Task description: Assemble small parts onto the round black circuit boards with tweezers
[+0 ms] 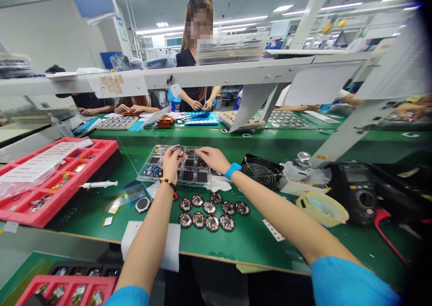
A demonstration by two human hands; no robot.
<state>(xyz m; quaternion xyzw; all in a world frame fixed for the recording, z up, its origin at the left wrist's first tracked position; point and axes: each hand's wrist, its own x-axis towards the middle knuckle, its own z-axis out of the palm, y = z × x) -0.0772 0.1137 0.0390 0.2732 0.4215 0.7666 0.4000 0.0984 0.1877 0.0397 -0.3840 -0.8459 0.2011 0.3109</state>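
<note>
My left hand (pixel 171 164) is closed around a small round circuit board (pixel 178 150), held above a clear compartment tray (pixel 161 177). My right hand (pixel 214 159) reaches to the tray's right part, fingertips pinched together over a compartment with small dark pieces. Whatever lies between those fingertips is too small to make out. Dark square pads and blue parts (pixel 152 171) fill other compartments. In front of the tray, several round circuit boards (pixel 199 219) with black rims lie in two rough rows on the green bench (pixel 232 245).
A red foam tray (pixel 108 150) of parts and a syringe (pixel 100 184) are at left. A black fan (pixel 261 170), a dispenser bottle (pixel 303 162), a yellow bowl (pixel 320 207) and a black meter (pixel 361 193) stand at right. A shelf beam (pixel 219 75) crosses ahead; co-workers sit and stand beyond.
</note>
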